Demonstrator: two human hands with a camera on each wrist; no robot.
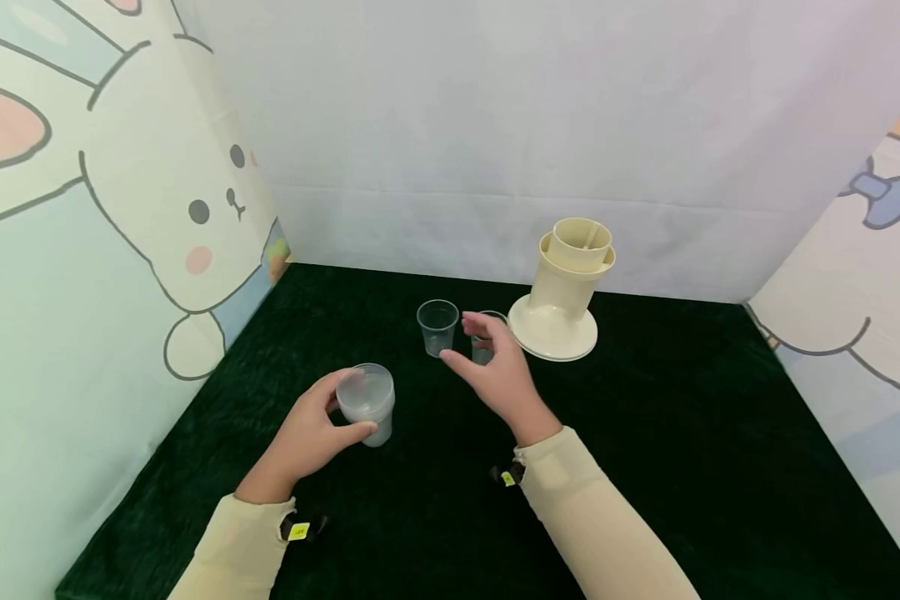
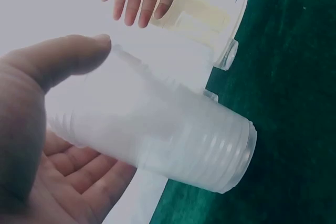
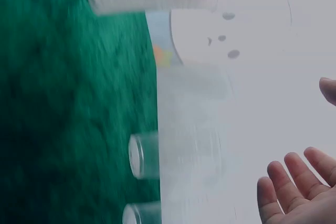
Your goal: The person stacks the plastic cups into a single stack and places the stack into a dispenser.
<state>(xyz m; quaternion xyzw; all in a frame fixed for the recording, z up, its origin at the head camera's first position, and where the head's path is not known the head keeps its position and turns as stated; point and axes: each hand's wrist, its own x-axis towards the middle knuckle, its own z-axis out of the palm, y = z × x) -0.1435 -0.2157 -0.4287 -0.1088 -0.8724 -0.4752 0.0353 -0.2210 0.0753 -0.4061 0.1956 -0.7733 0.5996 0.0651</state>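
My left hand (image 1: pixel 305 431) grips a stack of nested clear plastic cups (image 1: pixel 367 396), thumb on the near side; in the left wrist view the stack (image 2: pixel 199 140) lies between the thumb and the curled fingers. My right hand (image 1: pixel 504 375) is held with fingers apart and nothing in it, in front of two single clear cups. One cup (image 1: pixel 437 327) stands upright to the left of its fingertips. The other cup (image 1: pixel 482 353) is partly hidden behind the fingers. In the right wrist view the fingers of my right hand (image 3: pixel 299 192) are beside the two cups, not touching them.
A cream cylindrical holder (image 1: pixel 562 283) on a round base stands behind and right of the right hand, with a smaller cream cup in its top. Dark green cloth (image 1: pixel 690 433) covers the table. A white curtain hangs at the back, with rabbit-printed panels on both sides.
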